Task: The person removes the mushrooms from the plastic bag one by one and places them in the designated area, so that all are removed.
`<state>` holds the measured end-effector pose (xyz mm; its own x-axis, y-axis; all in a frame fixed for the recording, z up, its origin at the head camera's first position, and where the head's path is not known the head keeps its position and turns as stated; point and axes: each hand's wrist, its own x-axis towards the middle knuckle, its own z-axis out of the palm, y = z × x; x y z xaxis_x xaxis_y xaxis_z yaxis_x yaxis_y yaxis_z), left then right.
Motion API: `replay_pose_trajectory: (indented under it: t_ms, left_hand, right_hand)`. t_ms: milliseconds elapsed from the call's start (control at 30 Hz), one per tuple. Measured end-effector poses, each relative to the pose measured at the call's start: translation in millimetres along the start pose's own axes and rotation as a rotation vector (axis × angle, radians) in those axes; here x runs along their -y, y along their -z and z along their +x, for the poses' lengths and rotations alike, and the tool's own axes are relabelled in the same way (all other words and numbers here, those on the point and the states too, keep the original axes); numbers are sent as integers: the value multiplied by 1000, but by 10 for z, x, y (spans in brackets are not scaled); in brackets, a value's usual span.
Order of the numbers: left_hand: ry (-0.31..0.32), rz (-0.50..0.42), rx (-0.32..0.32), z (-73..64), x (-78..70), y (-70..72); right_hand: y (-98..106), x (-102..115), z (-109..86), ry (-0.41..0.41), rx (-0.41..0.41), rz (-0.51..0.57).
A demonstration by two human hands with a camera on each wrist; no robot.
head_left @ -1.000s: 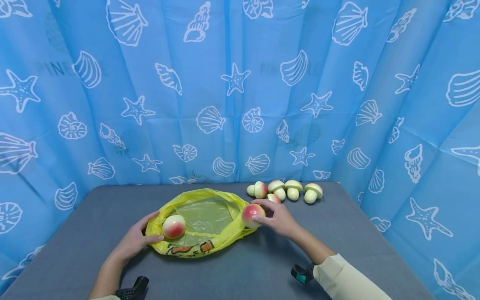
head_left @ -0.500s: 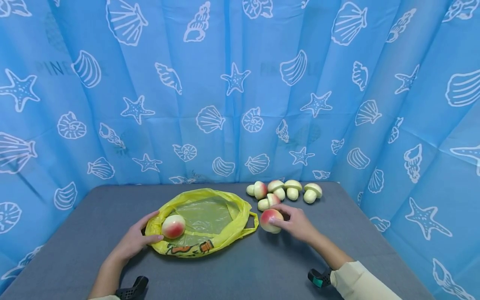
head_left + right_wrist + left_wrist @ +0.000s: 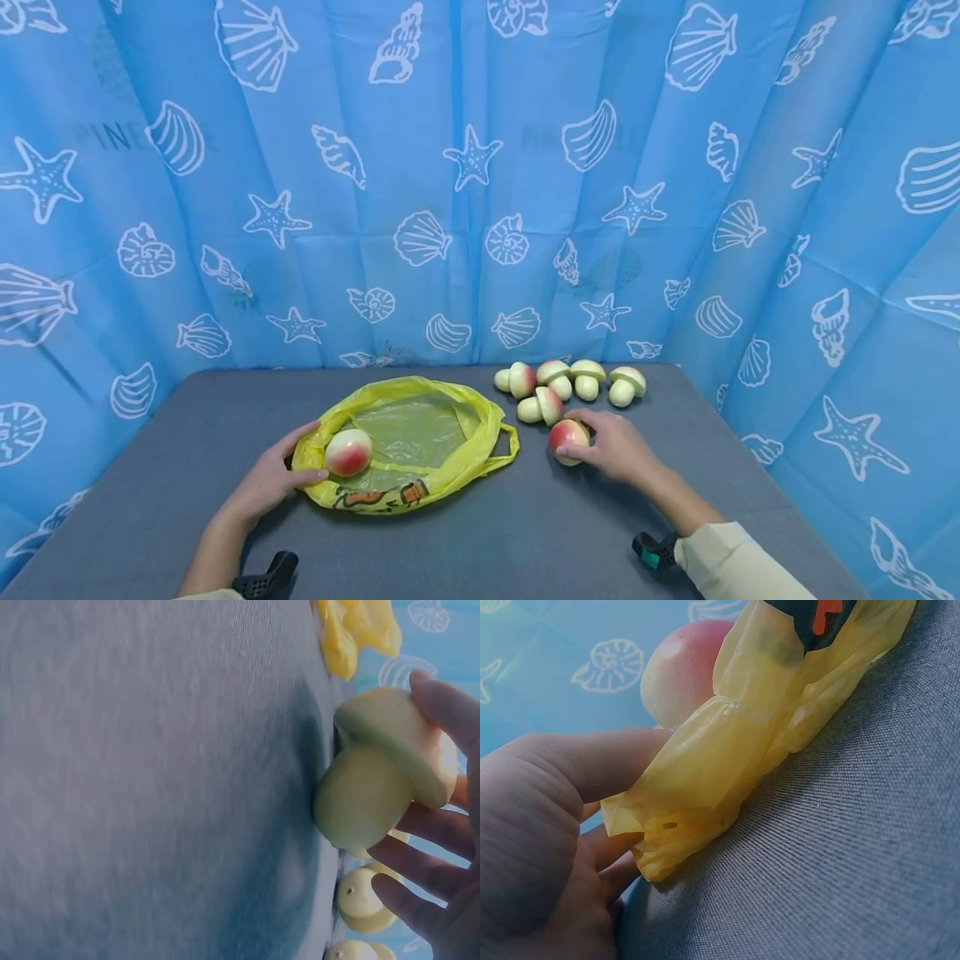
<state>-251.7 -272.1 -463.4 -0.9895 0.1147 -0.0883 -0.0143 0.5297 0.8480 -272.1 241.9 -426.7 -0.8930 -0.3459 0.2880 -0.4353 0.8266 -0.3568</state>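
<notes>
My left hand [image 3: 266, 483] grips the left rim of an open yellow plastic bag [image 3: 457, 479], as the left wrist view [image 3: 697, 765] also shows. Just inside that rim, a rounded white-and-red piece [image 3: 348, 454] resembles a mushroom cap; its underside is hidden. To the right of the bag, my right hand [image 3: 615, 446] holds a toy mushroom [image 3: 567, 442] by its red-tinged cap, thumb on one side and fingers on the other. In the right wrist view the pale stem of this mushroom [image 3: 364, 799] points toward the grey table.
Several toy mushrooms lie at the back right, including a pale one [image 3: 587, 380] and a red-tinged one [image 3: 542, 406] closest to my right hand. The bag's handle loop [image 3: 513, 442] sticks out to the right. A blue shell-patterned curtain [image 3: 465, 208] stands behind the grey table [image 3: 480, 550].
My right hand has carried the mushroom rightward from over the bag's right edge to near the other mushrooms, and lower. The bag handle has come into view. My left hand stays put.
</notes>
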Motion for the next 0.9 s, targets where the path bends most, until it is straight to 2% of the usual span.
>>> replay_pose_trajectory:
  t_ms: [233,500,767,900]
  left_hand:
    - [-24,-2,1,7,-23,16]
    - [-26,8,0,13,23,-5]
    - [-8,6,2,2,8,-13]
    - [0,8,-3,0,0,-4]
  right_hand:
    - [31,-54,15,-47,-8,-103]
    - [30,-79,22,-105,10,-96]
    - [-2,-224,91,-83,-95,-110]
    - [-7,-273,147,-92,-110,-121]
